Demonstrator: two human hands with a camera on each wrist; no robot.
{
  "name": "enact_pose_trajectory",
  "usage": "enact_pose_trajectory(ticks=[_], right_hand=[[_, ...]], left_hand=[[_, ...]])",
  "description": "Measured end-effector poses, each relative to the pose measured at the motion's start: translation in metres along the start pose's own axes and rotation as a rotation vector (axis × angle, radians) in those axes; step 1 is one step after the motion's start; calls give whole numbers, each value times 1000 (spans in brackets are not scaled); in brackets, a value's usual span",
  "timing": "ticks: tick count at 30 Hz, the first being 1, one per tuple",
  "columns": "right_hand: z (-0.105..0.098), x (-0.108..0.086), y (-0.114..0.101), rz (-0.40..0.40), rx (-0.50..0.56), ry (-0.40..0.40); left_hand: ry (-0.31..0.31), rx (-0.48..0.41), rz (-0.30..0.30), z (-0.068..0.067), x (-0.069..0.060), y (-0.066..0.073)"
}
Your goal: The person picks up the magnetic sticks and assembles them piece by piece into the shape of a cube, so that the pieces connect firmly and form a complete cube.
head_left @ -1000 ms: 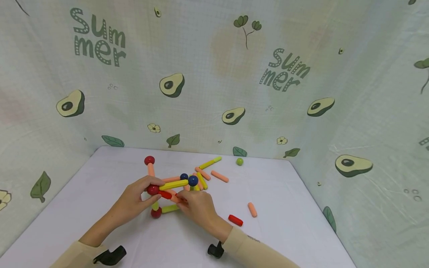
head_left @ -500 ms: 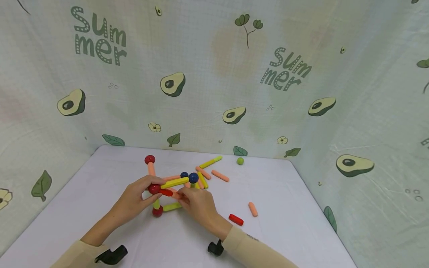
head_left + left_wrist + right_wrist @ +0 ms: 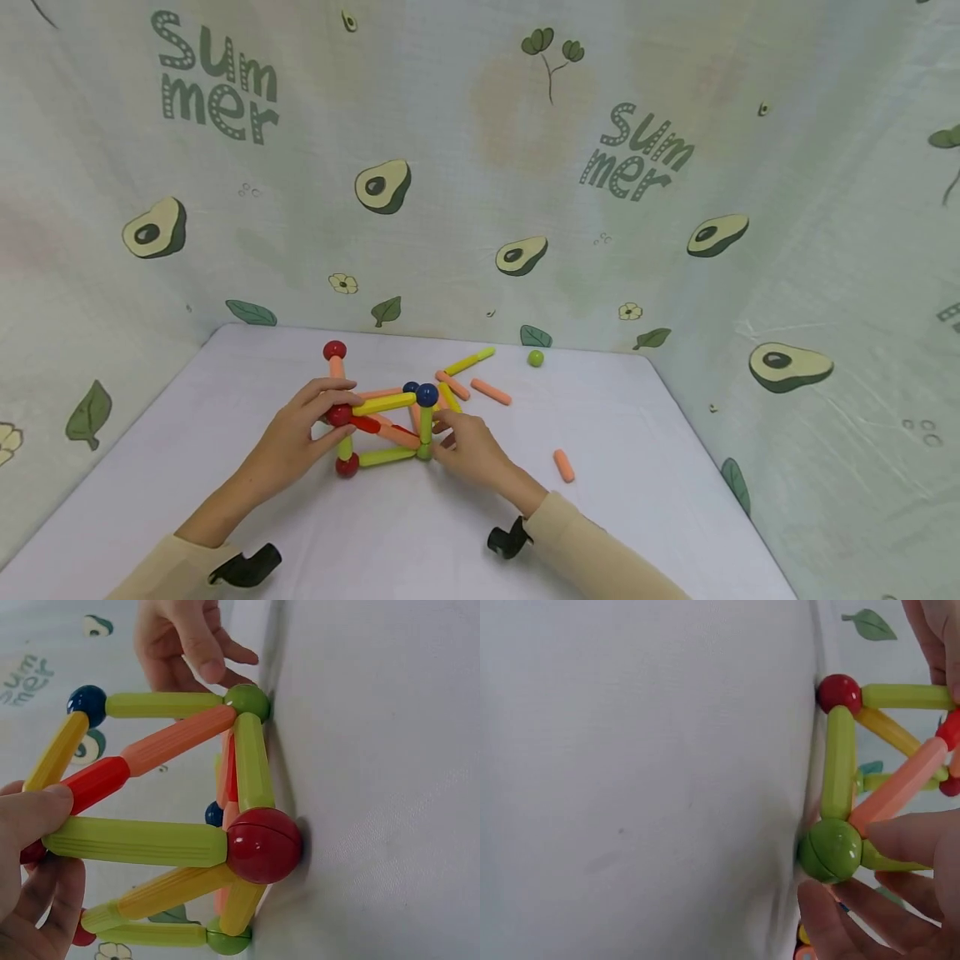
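A frame of magnetic sticks and balls stands on the white table. My left hand (image 3: 300,427) holds its upper front red ball (image 3: 340,415) between fingers and thumb. From that ball a yellow stick (image 3: 384,405) runs to a blue ball (image 3: 427,395). A red stick (image 3: 97,784) and a coral stick (image 3: 176,742), joined end to end, slope down to the green ball (image 3: 247,702) at the lower right corner. My right hand (image 3: 472,450) is beside this green ball, fingers loosely bent. A small gap shows between its thumb and the ball in the left wrist view.
Behind the frame lie loose coral sticks (image 3: 491,392) and a yellow stick with a lime end (image 3: 469,361). A loose green ball (image 3: 536,358) rests near the back edge. One coral stick (image 3: 564,465) lies to the right. A patterned cloth (image 3: 450,167) hangs behind the table.
My right hand has let go of the coral stick and moved right, beside the lower green ball. My forearm now covers where a loose red stick lay. My left hand keeps its hold.
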State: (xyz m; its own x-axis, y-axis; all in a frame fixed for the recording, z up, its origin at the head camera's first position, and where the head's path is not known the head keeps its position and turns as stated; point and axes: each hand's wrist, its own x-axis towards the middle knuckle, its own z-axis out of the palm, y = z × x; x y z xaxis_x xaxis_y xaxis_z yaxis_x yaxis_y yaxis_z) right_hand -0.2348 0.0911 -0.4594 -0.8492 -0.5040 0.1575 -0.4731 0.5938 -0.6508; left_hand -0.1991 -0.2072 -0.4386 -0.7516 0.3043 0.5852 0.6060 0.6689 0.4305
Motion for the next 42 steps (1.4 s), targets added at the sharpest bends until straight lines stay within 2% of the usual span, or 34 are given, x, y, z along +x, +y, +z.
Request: enact_pose_trajectory(ticks=[2,4,9,17,24,31,35,38,42], right_hand=[[3,3,3,3,2,-53],[6,4,4,-2,-5,-73],[10,3,3,-8,-27,-67],[16,-3,-4,-82,-61,-92],[23,-6,-13,-121,-57,-129],[31,-7,-18,-150,-46,-157],[31,-7,-18,-165,-42,-184],[26,-7,-16,-170,-42,-200],[15,-1,-12,-159,-61,-146]], left_hand=[[8,1,0,0,-1,-1],[16,13,0,0,-1,-3],[31,34,-10,-4,-1,-10],[42,69,-9,-13,2,-20],[32,89,-16,-14,7,-29],[39,49,-39,-12,11,-34],[60,81,-48,-8,11,-30],[84,113,-26,-7,10,-22],[91,138,29,-7,7,-6]])
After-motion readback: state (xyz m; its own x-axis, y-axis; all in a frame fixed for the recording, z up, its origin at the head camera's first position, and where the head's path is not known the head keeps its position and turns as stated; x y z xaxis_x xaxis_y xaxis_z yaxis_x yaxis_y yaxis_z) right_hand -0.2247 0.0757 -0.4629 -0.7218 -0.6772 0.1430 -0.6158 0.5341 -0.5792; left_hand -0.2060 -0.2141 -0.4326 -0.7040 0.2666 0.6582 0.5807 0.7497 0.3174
